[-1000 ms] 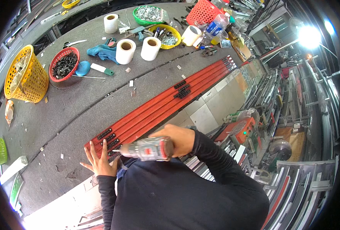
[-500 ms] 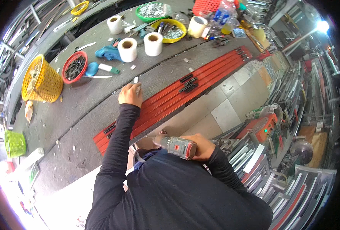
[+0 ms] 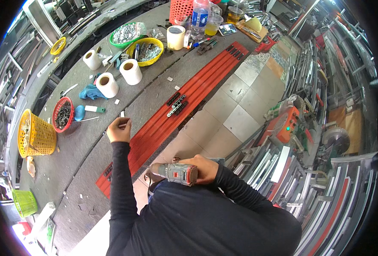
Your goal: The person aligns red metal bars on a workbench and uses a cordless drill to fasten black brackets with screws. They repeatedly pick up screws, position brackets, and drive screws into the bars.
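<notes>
Two hands split the work — right hand (image 3: 204, 168) wraps its grip around a drill (image 3: 174, 173) held near the chest, while left hand (image 3: 119, 129) pinches a small white piece (image 3: 122, 114) over the table (image 3: 82, 149), beside the red rails (image 3: 172, 115).

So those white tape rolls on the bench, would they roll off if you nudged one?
Probably not: the white rolls stand on their flat ends on the grey bench, so a nudge would likely slide them. With hollow cores they look light. Tipped on its side, one could roll.

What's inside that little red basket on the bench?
The red basket holds a heap of small dark metal pieces, likely screws or clips. Whatever lies beneath the top layer is covered.
</notes>
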Motion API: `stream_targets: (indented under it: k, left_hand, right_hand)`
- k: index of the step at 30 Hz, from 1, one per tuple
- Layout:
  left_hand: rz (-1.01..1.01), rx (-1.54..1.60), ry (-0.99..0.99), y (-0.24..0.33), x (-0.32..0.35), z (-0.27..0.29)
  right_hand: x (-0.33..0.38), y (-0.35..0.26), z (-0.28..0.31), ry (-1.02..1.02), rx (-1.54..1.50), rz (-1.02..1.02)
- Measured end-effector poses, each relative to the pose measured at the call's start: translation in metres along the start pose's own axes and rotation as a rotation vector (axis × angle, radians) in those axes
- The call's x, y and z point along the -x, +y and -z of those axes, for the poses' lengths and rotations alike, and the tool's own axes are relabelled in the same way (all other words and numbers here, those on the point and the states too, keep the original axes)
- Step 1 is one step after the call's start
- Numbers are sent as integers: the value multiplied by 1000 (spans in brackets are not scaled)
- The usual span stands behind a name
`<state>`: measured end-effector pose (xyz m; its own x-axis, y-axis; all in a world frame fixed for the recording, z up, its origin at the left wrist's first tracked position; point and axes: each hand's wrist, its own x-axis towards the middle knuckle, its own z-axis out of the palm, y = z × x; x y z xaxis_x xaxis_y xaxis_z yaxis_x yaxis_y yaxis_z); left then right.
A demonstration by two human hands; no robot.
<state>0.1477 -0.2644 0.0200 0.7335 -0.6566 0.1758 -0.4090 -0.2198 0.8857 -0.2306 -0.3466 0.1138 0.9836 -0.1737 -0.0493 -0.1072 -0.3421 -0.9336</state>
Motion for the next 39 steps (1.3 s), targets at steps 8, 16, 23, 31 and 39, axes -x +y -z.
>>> stream_targets:
  k: [8, 16, 23, 31, 39]
  left_hand:
    - [536, 885, -46, 40, 105, 22]
    - [635, 1549, -49, 23, 147, 35]
    - [659, 1562, 56, 26, 165, 41]
    - [456, 1618, -182, -4, 183, 34]
    - [780, 1519, 93, 26, 203, 48]
  right_hand:
    - [-21, -1, 3, 105, -77, 41]
    - [-44, -1, -2, 32, 11, 44]
    - [-47, 6, -10, 5, -206, -42]
    - [-44, 2, -17, 4, -169, -10]
    - [-60, -26, -21, -75, 36, -28]
